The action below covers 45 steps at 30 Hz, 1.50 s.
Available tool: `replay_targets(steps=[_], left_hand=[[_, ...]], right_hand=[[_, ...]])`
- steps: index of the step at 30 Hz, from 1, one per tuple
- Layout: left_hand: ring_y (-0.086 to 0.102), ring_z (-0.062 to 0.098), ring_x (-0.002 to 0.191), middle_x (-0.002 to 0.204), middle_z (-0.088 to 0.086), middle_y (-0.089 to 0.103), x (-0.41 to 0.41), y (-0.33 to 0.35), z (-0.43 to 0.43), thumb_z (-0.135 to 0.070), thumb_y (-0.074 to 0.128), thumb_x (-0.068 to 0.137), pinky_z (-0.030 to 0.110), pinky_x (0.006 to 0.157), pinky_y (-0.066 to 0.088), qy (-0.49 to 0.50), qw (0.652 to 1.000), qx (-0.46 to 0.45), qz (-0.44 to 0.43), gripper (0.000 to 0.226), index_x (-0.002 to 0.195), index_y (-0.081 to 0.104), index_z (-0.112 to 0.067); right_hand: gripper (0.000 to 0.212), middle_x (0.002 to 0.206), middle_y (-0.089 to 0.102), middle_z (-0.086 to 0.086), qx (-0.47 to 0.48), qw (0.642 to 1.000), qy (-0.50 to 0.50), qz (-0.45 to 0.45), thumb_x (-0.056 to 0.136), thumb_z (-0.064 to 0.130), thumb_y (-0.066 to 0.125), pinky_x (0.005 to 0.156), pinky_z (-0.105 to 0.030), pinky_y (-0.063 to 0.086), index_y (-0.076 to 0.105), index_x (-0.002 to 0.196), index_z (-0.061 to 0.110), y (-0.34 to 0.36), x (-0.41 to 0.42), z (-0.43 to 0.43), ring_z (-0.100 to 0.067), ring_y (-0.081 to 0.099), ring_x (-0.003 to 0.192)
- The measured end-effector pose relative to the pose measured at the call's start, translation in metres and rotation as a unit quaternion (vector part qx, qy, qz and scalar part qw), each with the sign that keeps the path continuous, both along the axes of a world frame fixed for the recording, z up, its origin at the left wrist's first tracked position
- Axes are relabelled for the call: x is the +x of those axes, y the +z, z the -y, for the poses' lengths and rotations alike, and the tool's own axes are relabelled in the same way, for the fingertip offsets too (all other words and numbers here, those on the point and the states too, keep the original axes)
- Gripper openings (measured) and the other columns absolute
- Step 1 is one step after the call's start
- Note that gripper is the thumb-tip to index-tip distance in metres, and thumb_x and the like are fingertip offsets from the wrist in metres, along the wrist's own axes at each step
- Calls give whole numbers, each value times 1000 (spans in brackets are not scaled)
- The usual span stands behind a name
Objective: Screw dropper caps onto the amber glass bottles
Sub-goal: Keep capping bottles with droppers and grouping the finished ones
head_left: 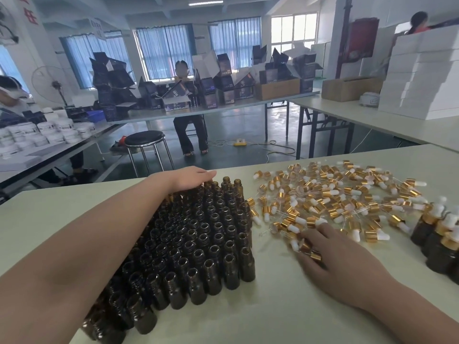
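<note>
A dense block of open amber glass bottles [198, 239] stands upright on the pale table [273, 306]. My left hand [191, 178] lies with straight fingers on the far bottles, its forearm along the block's left side. To the right spreads a loose pile of dropper caps [335, 199] with gold collars and white bulbs. My right hand [330, 247], slightly blurred, sits at the near edge of that pile. Its thumb and fingers curl round a couple of gold caps [308, 249].
Several capped amber bottles [442, 239] stand at the table's right edge. Beyond the far edge are a black stool [145, 140], other tables with dark boxes [223, 88] and white jars [44, 132], a white box stack [419, 70], and seated people.
</note>
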<state>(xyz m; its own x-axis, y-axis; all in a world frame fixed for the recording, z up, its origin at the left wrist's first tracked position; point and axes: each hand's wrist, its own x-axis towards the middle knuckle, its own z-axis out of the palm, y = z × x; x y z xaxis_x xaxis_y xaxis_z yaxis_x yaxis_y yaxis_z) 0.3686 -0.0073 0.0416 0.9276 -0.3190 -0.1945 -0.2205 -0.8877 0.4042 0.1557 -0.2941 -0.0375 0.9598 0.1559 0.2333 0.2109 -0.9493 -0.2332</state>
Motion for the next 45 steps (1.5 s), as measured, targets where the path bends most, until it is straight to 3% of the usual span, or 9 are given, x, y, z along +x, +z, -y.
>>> replay_targets(steps=[7, 12, 19, 24, 28, 33, 37, 41, 45], left_hand=[[32, 23, 138, 154, 2, 31, -16, 12, -6, -64, 23, 94, 40, 114, 23, 31, 998, -34, 36, 70, 148, 31, -19], [39, 22, 132, 147, 3, 40, -48, 31, -44, -54, 33, 98, 37, 108, 29, 73, 992, -76, 73, 56, 142, 39, -20], [53, 22, 111, 129, 6, 54, -145, 31, -108, -37, 46, 98, 39, 95, 45, 204, 945, -198, 159, 36, 130, 49, -21], [55, 25, 107, 126, 6, 55, -222, 3, -134, -34, 51, 96, 40, 91, 47, 281, 920, -192, 194, 36, 130, 49, -21], [55, 18, 103, 120, 0, 54, -274, -19, -149, -39, 56, 92, 31, 81, 43, 290, 940, -145, 107, 38, 128, 47, -29], [55, 11, 98, 116, -3, 54, -304, -44, -134, -41, 62, 88, 24, 75, 43, 267, 956, -100, 63, 39, 123, 49, -30], [54, 13, 102, 114, -2, 55, -308, -46, -128, -42, 62, 87, 28, 84, 43, 260, 960, -73, 70, 38, 121, 53, -28], [58, 12, 96, 103, -3, 62, -308, -42, -123, -40, 62, 87, 30, 85, 45, 269, 954, -97, 90, 26, 111, 59, -31], [60, 6, 84, 92, -6, 65, -306, -43, -118, -40, 61, 87, 26, 74, 45, 271, 952, -101, 102, 15, 101, 62, -36]], right_hand=[[58, 118, 40, 19, 12, 1000, 10, -17, 87, 67, 37, 86, -20, 43, 33, 139, 41, 4, -4, 3, -2, 42, 106], [66, 125, 36, 23, 33, 998, 20, -54, 80, 72, 47, 89, -18, 36, 29, 139, 46, 10, -12, 14, -1, 37, 110], [54, 111, 39, 20, 56, 994, 5, -95, 82, 51, 64, 81, -18, 35, 40, 130, 45, 16, -17, 21, -3, 45, 100], [44, 106, 47, 18, 63, 993, -1, -103, 88, 34, 63, 75, -14, 35, 44, 127, 42, 21, -25, 23, 2, 47, 91], [26, 111, 55, 6, 26, 993, -24, -108, 95, 22, 53, 80, -21, 37, 53, 118, 33, 22, -34, 20, -10, 50, 95], [32, 124, 60, -5, 63, 992, -76, -83, 95, 12, 48, 92, -30, 42, 56, 127, 18, 20, -46, 11, -22, 54, 111], [32, 128, 60, -8, 115, 986, -120, -25, 98, 13, 45, 94, -34, 41, 56, 129, 14, 19, -59, 3, -27, 54, 117], [30, 115, 65, -13, 160, 977, -137, 36, 95, 10, 52, 77, -30, 39, 58, 125, 10, 25, -69, -6, -31, 60, 98], [29, 105, 65, -8, 206, 967, -125, 87, 91, 12, 60, 75, -29, 38, 60, 120, 13, 26, -91, -19, -19, 52, 80]])
